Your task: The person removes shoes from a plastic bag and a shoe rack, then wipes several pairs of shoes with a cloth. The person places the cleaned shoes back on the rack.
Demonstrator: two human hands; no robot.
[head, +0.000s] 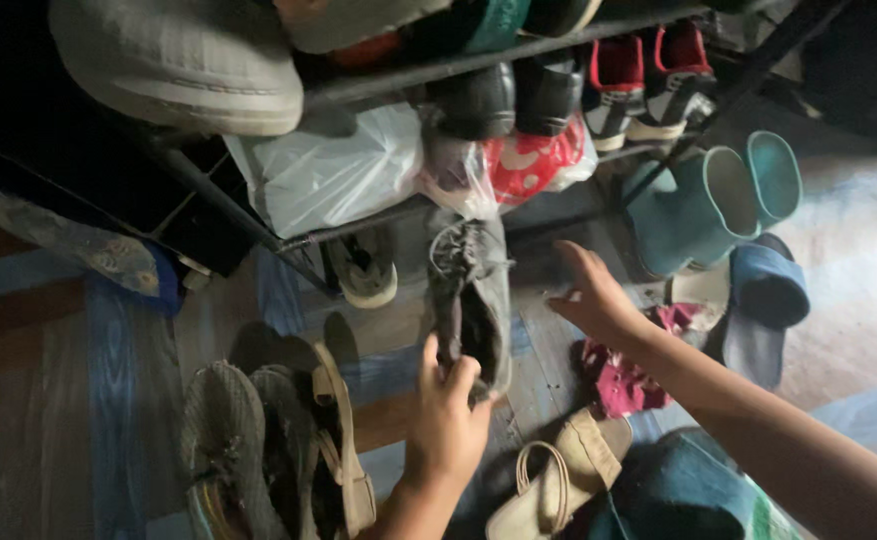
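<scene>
My left hand (pixel 445 415) grips the heel of a worn grey shoe (pixel 468 290) and holds it up with the toe pointing toward the shoe rack (pixel 398 75). My right hand (pixel 590 295) hovers open to the right of that shoe, fingers spread, holding nothing. Below the right hand lies a crumpled dark red cloth (pixel 623 380) on the floor. A beige strappy sandal (pixel 558 475) lies beneath my left wrist.
The metal rack holds shoes and white plastic bags (pixel 333 170). A pair of teal rubber boots (pixel 713 200) and a blue slipper (pixel 763 295) sit at right. Worn shoes and sandals (pixel 278 440) lie at lower left on the patterned floor.
</scene>
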